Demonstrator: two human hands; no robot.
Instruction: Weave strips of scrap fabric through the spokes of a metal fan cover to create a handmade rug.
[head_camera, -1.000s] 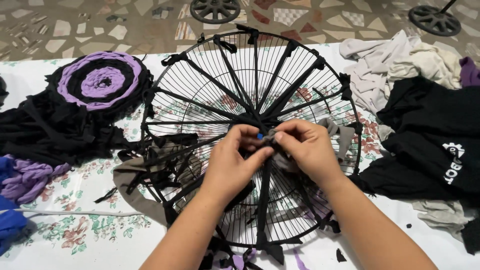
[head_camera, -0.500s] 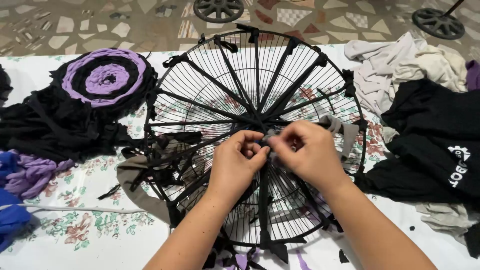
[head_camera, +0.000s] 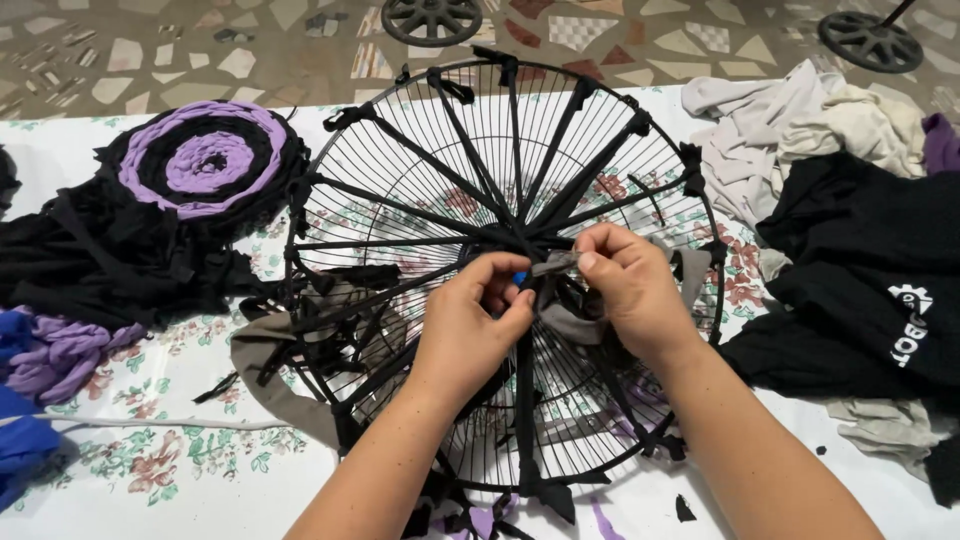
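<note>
A round black wire fan guard (head_camera: 420, 180) lies flat on a floral cloth, with black fabric strips tied from its rim to its hub like spokes. Both my hands meet at the hub. My left hand (head_camera: 470, 325) pinches the fabric at the centre, beside a small blue spot. My right hand (head_camera: 630, 285) grips a grey fabric strip (head_camera: 570, 325) between thumb and fingers, and the strip trails down under the hand. More grey cloth (head_camera: 270, 360) hangs through the wires at the guard's lower left.
A purple and black woven round mat (head_camera: 205, 160) lies on black fabric at the left. Blue and purple scraps (head_camera: 40, 350) sit at the left edge. Black, white and grey garments (head_camera: 860, 240) are piled at the right. Two black wheels (head_camera: 430, 18) stand on the mosaic floor.
My hands stay at the hub; the fingers have shifted slightly and the right hand has pulled the grey strip up a little. The view has drifted slightly.
</note>
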